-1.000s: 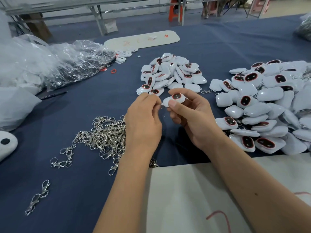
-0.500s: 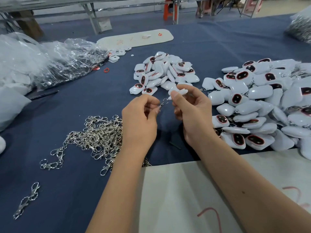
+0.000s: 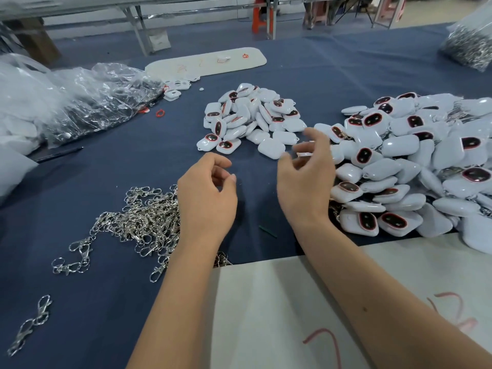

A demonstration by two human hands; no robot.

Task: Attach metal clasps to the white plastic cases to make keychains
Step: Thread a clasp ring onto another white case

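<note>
My left hand (image 3: 207,193) hovers over the blue cloth beside the heap of metal clasps (image 3: 143,219), fingers loosely curled and holding nothing. My right hand (image 3: 306,179) is blurred by motion, its fingers spread apart next to the big pile of white plastic cases (image 3: 415,166) on the right. A thin white sliver of a case (image 3: 304,155) shows among the right fingertips, and the thumb is apart from it. A smaller pile of white cases (image 3: 253,115) lies beyond both hands.
Crumpled clear plastic bags (image 3: 87,99) fill the left side. A white board (image 3: 292,315) covers the near table edge under my forearms. Another white board (image 3: 207,61) lies at the back. Stray clasps (image 3: 29,323) sit at the near left, and a bag of metal parts (image 3: 471,41) at the far right.
Both hands held the case and clasp together before. They have now drawn apart, the left has let go of the clasp, and the right fingers have spread open.
</note>
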